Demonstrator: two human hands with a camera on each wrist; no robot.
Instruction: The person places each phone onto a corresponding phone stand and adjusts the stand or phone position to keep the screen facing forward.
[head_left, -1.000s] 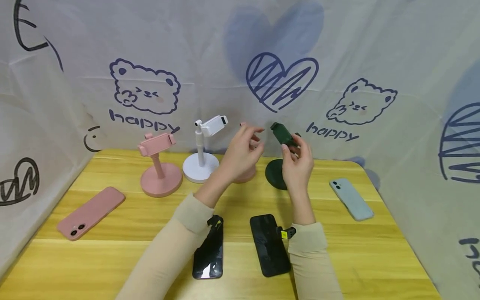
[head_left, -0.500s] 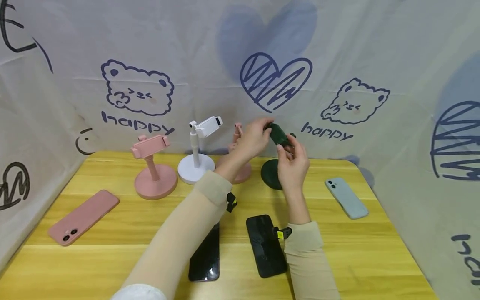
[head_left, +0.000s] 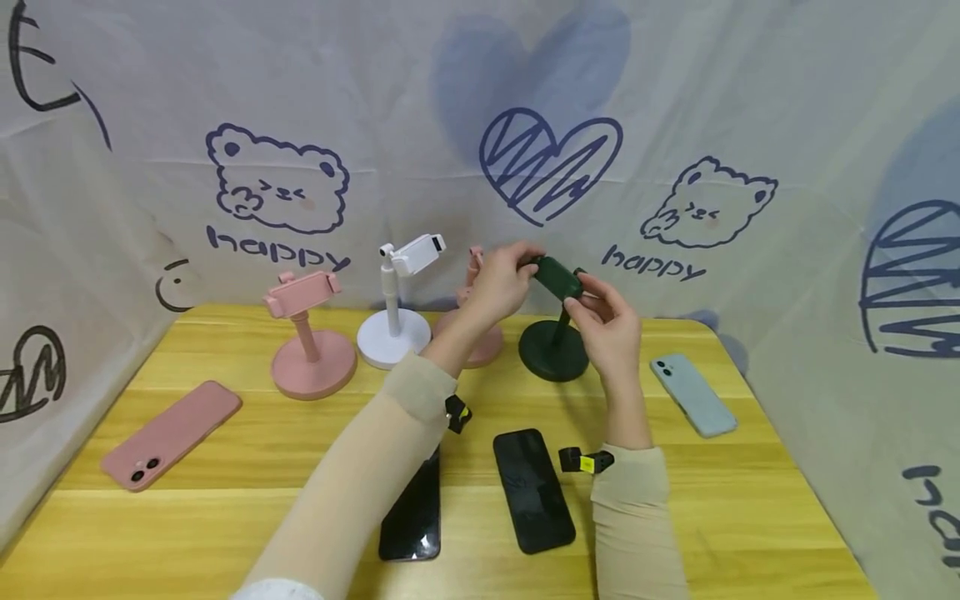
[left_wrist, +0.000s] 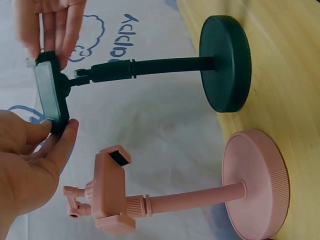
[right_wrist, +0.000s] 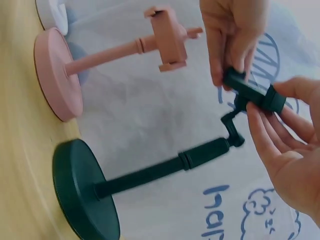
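A dark green phone stand [head_left: 553, 350] stands upright on its round base at the back of the table. My left hand [head_left: 501, 282] pinches the left end of its clamp head [head_left: 558, 277] between thumb and fingers. At the clamp's other end, my right hand [head_left: 611, 321] grips with thumb and fingertips. Seen from the left wrist, the clamp [left_wrist: 51, 95] sits between the two hands on its jointed neck [left_wrist: 80, 79]. A pink phone stand [right_wrist: 170, 37] stands beside the green one, partly behind my left hand and forearm in the head view.
A white phone stand [head_left: 393, 337] and another pink stand [head_left: 313, 364] are at the back left. Two black phones [head_left: 534, 492] [head_left: 420, 517] lie near the forearms. A pink phone [head_left: 172, 435] lies left, a pale blue phone [head_left: 693, 396] right. Drawn-on cloth [head_left: 420, 100] hangs behind.
My left hand has moved right and up from open air to take hold of the clamp head. The head has tilted flatter, and my right hand has shifted a little right.
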